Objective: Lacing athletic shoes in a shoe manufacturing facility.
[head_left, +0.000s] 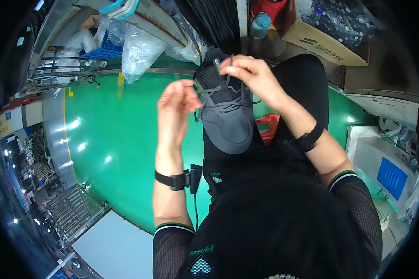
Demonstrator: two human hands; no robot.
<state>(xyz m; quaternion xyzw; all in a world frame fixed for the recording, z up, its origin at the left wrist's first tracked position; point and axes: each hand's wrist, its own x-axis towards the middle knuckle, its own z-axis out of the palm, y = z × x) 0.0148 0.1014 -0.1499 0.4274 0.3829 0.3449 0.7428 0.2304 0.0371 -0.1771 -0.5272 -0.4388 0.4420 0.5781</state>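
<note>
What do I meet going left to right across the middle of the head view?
Green floor → left hand → dark grey shoe → right hand → red stool → white machine with a blue screen.

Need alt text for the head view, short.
Seen from above, a person's two hands lace a dark grey sneaker resting on their lap: the left hand pinches a lace, the right hand grips near the tongue. A green floor lies below.
</note>
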